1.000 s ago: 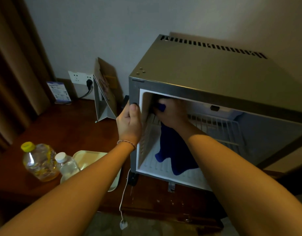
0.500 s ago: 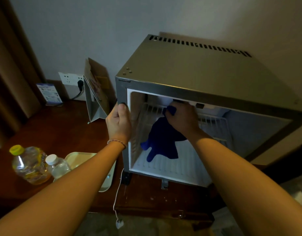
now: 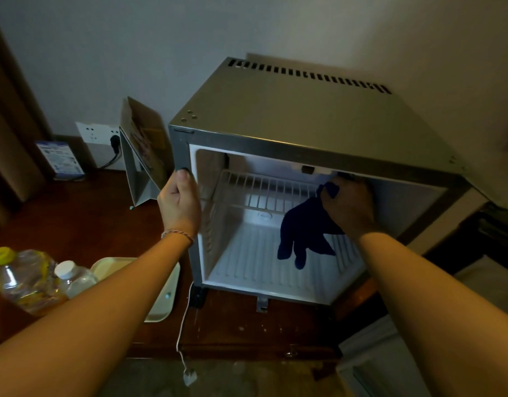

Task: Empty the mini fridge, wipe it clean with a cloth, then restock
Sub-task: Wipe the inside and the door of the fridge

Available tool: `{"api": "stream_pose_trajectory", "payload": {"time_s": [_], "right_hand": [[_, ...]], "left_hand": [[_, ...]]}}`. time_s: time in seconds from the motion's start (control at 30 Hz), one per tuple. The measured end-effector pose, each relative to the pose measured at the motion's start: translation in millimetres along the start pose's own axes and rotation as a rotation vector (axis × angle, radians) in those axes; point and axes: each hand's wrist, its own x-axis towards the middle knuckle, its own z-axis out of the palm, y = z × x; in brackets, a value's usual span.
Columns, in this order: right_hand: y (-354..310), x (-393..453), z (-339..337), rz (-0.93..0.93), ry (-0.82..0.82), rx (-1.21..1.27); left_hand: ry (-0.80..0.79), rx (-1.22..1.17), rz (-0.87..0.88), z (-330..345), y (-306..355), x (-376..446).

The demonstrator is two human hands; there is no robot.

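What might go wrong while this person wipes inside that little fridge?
The dark cloth hangs loose below the right hand beside the wire shelf, so it could snag on the bars. The fridge sits at the front edge of the wooden table, steadied only by the left hand; hard rubbing might shift it. A thin white cord dangles off the edge and could catch an arm.

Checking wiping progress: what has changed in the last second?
The right hand, gripping the blue cloth, swept from the fridge's upper left inner corner across to the upper right. The left hand still grips the mini fridge by its left front edge; the bottles and tray stayed put.
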Motion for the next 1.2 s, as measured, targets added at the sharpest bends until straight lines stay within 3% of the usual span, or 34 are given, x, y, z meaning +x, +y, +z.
{"api": "stream_pose_trajectory", "payload": {"time_s": [0.2, 0.33, 0.63, 0.8, 1.2], "right_hand": [[-14, -5, 2, -0.003, 0.017, 0.067], [-60, -6, 22, -0.157, -0.082, 0.167], [-129, 2, 44, -0.405, -0.260, 0.067], [-116, 0, 44, -0.362, -0.256, -0.039], [-50, -13, 19, -0.057, -0.196, 0.055]], "left_hand": [[0.022, 0.005, -0.029, 4, 0, 0], [0.026, 0.013, -0.042, 4, -2, -1], [0.034, -0.001, -0.010, 4, 2, -2], [0.020, -0.013, 0.002, 2, -2, -1], [-0.023, -0.062, -0.023, -1, 1, -1]]}}
